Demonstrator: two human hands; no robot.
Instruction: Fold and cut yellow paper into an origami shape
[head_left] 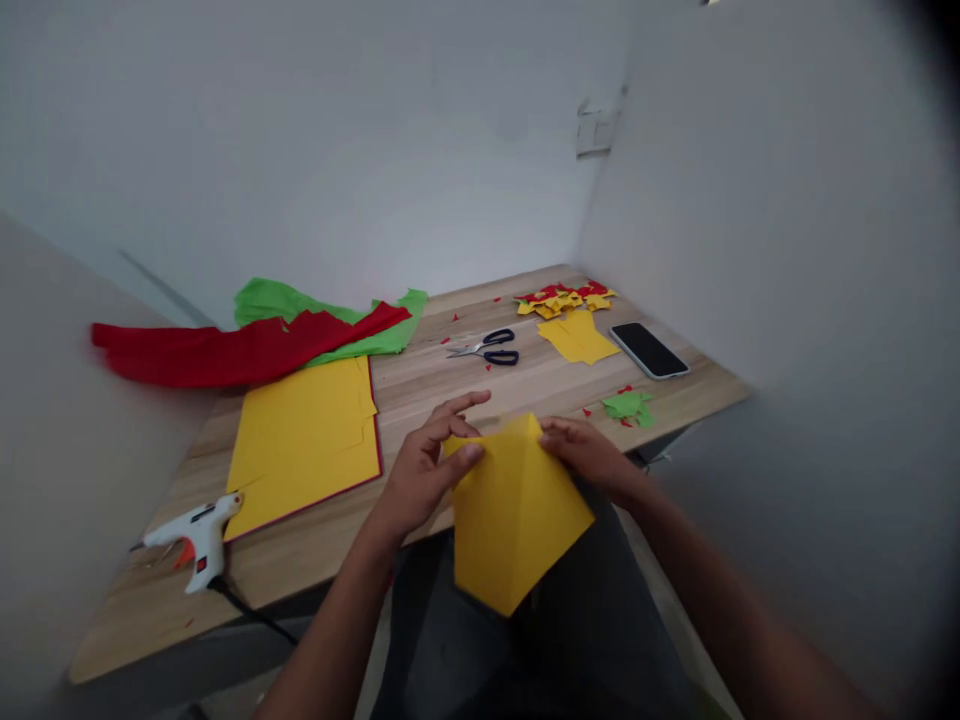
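Both hands up over my lap at the near table edge. Left hand pinches the upper left edge of a folded yellow paper sheet, thumb on top, fingers partly splayed above. Right hand closed on the upper right edge. Sheet hangs point-down, a crease running down its middle.

On the table: yellow card stack left, glue gun near left, red and green crepe paper far left, scissors centre, phone and paper scraps far right.

Judgement: to fold cleanly I'd match the top edges first, keep both pinches level, then press along the crease from the centre outward.
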